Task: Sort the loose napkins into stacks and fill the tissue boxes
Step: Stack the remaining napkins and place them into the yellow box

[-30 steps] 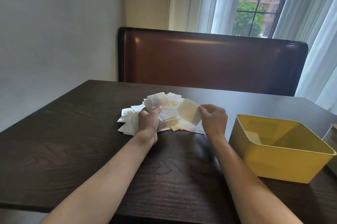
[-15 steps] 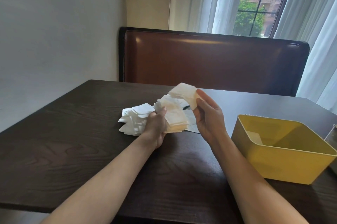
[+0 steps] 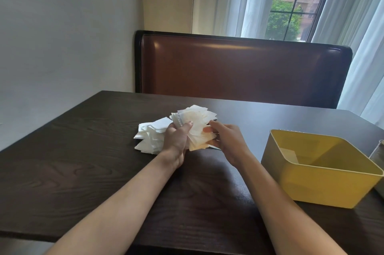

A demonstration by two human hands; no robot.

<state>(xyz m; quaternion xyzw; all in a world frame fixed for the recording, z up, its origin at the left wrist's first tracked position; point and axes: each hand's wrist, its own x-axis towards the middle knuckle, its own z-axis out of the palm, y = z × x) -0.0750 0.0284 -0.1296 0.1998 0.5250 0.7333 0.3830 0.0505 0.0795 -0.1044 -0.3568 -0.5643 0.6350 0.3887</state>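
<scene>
Left hand (image 3: 176,138): fingers and thumb curled round a fanned stack of napkins (image 3: 194,125), held up off the table; thumb clamps the near face, probably so the sheets keep together while more are added.
Right hand (image 3: 226,140): beside the stack's right edge, fingertips (image 3: 207,129) touching the sheets; whether they pinch a sheet or only square the edge cannot be told.
Stack in hand: cream-tinted sheets, splayed and not yet squared; seemingly gathered by kind.
Loose napkins (image 3: 150,138): white heap lying on the table toward its far middle, just left of and behind the left hand; apparently the share not yet sorted.
Yellow box (image 3: 324,186): open-topped, near the table's right edge, well apart from the heap; nearly empty, one pale sheet against its inner wall. Likely set within the right hand's reach for filling.
Second container (image 3: 377,153): only a sliver at the right edge, touching or just behind the box; kind unclear.
Table (image 3: 83,161): dark wood.
Bench back (image 3: 239,72): brown, beyond the far edge.
Progress, judged: early; sorting in hand, filling barely begun.
</scene>
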